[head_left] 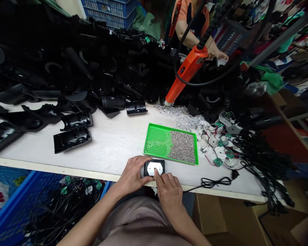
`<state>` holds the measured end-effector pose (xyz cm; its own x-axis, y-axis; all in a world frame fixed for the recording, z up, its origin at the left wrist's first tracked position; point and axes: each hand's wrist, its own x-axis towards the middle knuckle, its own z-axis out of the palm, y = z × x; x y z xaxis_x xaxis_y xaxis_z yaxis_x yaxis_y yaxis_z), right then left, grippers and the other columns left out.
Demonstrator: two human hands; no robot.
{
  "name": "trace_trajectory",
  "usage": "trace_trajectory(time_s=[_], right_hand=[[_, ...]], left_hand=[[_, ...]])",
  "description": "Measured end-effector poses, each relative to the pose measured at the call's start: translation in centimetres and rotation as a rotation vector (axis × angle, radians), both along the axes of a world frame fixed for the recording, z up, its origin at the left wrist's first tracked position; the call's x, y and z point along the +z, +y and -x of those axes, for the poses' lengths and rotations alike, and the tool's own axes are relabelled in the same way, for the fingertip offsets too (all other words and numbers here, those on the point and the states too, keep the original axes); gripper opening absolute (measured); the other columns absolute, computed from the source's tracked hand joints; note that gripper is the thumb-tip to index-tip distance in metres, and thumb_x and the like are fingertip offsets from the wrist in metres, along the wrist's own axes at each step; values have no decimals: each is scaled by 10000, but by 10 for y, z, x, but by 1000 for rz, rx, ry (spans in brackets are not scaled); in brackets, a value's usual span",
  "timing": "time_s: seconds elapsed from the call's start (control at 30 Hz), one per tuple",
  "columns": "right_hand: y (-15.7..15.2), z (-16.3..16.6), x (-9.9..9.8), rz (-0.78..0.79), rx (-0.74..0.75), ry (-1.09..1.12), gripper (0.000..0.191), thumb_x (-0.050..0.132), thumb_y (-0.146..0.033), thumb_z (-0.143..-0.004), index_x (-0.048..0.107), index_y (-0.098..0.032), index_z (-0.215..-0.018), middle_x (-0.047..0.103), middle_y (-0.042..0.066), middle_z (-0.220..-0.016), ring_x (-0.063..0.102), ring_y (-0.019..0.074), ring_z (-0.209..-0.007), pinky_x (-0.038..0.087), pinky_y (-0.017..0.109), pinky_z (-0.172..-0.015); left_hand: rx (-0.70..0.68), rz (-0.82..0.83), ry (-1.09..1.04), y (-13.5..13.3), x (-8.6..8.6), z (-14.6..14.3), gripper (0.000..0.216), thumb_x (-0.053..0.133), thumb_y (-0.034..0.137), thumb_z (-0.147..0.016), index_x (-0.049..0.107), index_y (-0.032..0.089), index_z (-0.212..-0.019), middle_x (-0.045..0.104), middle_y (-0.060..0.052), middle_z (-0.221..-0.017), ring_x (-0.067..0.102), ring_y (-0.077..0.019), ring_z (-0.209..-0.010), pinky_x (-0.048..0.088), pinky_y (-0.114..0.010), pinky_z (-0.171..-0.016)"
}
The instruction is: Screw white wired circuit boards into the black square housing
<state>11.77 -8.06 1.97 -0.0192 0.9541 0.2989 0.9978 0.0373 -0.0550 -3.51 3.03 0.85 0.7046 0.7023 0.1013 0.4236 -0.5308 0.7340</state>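
At the near edge of the pale wooden tabletop [113, 143] lies a small black plastic housing [161, 164] with a flat white plate [152, 168] seated in its top. The left hand [132, 176] has its grip closed on the housing's left end, fingers wrapped over the edge, seemingly to keep it from sliding on the smooth board. The right hand [169, 191] comes in from the near side with its forefinger tip pressed on the plate. Its other fingers are curled and the thumb is hidden, so I cannot tell whether that grip pinches anything.

Just beyond both grips sits a green perforated plastic tray [156, 140], its right half covered in small silver screws [182, 147]; it looks placed for a short reach. Farther out and to the right, an orange electric screwdriver [188, 66] hangs tip-down on a black cord, over a spill of clear plastic lenses [184, 118]. Right of the tray lie small green circuit boards with white plates and wires [219, 145], then a tangle of black cables [261, 157]. A heap of black plastic shells [66, 65] fills the far left. Across the tabletop, another person's hand [219, 54] rests among the parts.
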Motion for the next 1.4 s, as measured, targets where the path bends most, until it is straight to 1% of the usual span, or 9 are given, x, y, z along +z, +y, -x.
trace_trajectory(time_s=[0.17,0.63,0.73,0.83,0.93,1.03,1.13,1.27,1.4], right_hand=[[0,3,0,15,-30,21,301,585,-117,-864,608,-181,-1157,584,28,-682,482,203,-692,307,354,-637],[2,4,9,-25,-91,106,226,526,-207,-922,683,-186,-1083,627,44,-676,539,195,-682,358,331,-623],[-20,-7,25,-3,-70,396,251,490,-253,-941,698,-196,-1072,704,63,-795,609,180,-743,438,303,-704],[-54,-12,23,288,-126,815,262,493,-305,-926,735,-213,-962,745,55,-845,665,174,-753,485,293,-739],[-70,-4,-10,563,-354,1197,261,672,-384,-762,735,-195,-932,752,60,-856,678,208,-752,508,311,-700],[-55,12,-51,445,-633,1522,422,748,-493,-624,704,-146,-859,728,81,-835,642,196,-714,504,276,-577],[-33,26,-72,394,-700,1652,489,718,-601,-608,651,-145,-770,673,50,-706,562,131,-557,437,228,-439],[-33,34,-61,448,-706,1834,552,755,-625,-550,616,-159,-811,644,22,-676,550,104,-518,454,218,-442],[-50,32,-25,722,-557,2105,555,794,-577,-550,615,-164,-875,668,33,-755,585,108,-552,461,212,-449]], left_hand=[[98,79,14,1,4,-7,330,484,364,-925,534,257,-1233,634,-54,-1204,554,-244,-1139,407,-431,-971],[197,109,242,1,15,-26,290,585,288,-830,572,208,-1109,653,-77,-1078,558,-287,-1070,355,-477,-948],[192,90,222,0,11,-25,315,586,307,-838,563,205,-1135,645,-79,-1107,545,-287,-1088,342,-475,-960],[189,76,190,-2,5,-24,330,584,320,-844,552,212,-1154,645,-69,-1113,541,-280,-1096,330,-471,-973],[200,78,186,-3,3,-24,324,576,307,-847,551,216,-1157,647,-70,-1121,542,-274,-1096,327,-465,-977],[208,73,182,-3,3,-24,320,580,299,-845,552,218,-1154,649,-70,-1118,543,-271,-1101,327,-462,-979],[201,66,172,-3,4,-23,315,582,297,-848,553,212,-1150,649,-71,-1127,547,-269,-1097,327,-466,-980],[198,56,167,-3,3,-23,314,571,310,-862,550,209,-1158,651,-75,-1122,545,-272,-1106,330,-473,-973],[195,43,151,-4,0,-22,315,569,311,-867,548,208,-1164,648,-71,-1122,542,-268,-1104,325,-464,-976]])
